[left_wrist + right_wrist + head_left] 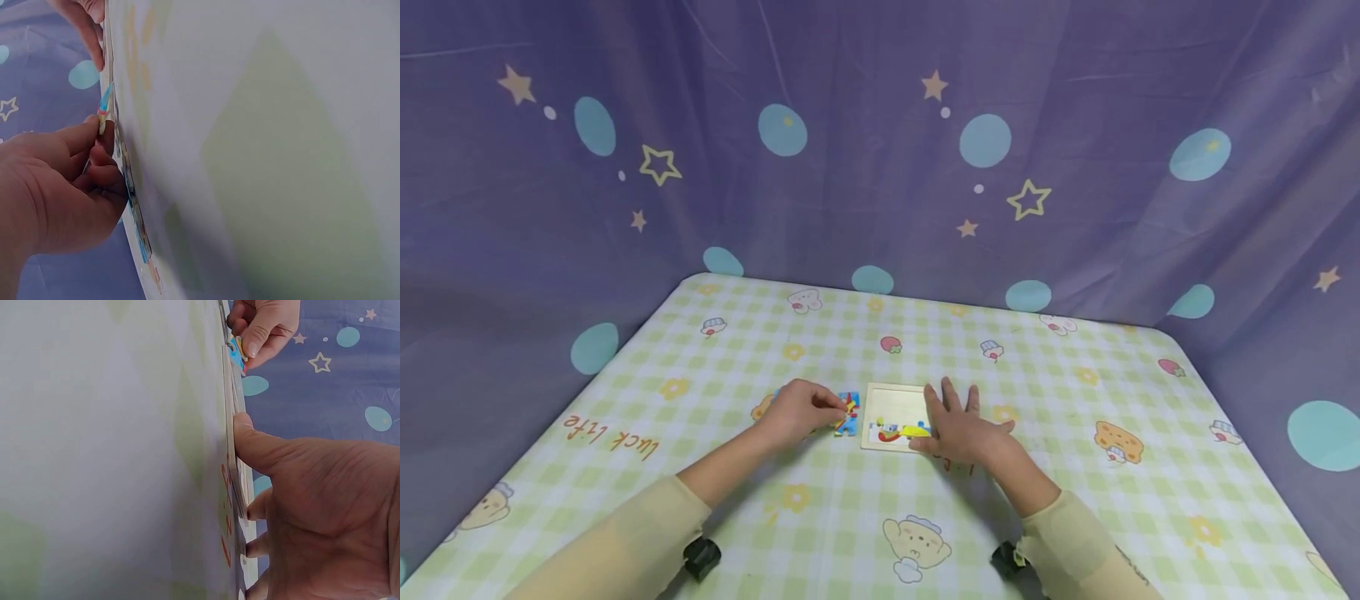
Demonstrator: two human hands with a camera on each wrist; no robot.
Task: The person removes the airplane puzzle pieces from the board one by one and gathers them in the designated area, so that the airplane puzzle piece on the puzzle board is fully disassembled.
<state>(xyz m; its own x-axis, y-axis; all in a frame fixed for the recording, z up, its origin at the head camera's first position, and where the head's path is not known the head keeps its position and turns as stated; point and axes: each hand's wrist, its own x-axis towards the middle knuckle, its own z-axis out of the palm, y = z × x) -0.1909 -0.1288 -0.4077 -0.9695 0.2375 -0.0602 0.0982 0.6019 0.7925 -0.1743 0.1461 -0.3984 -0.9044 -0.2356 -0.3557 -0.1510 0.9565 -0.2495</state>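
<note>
My left hand pinches a small colourful jigsaw piece between thumb and forefinger. The left wrist view shows that jigsaw piece edge-on, tilted above the table. Loose blue jigsaw pieces lie under and beside this hand, partly hidden by it. To their right is a shallow wooden puzzle tray. Fitted pieces with red and yellow shapes lie along its near side, while its far part shows bare wood. With fingers spread, my right hand rests over the tray's right side, its thumb touching the near edge.
A green-and-white checked tablecloth with cartoon prints covers the table. Behind and at both sides hangs a purple curtain with stars and blue spots. Dark wrist-worn devices show under both forearms.
</note>
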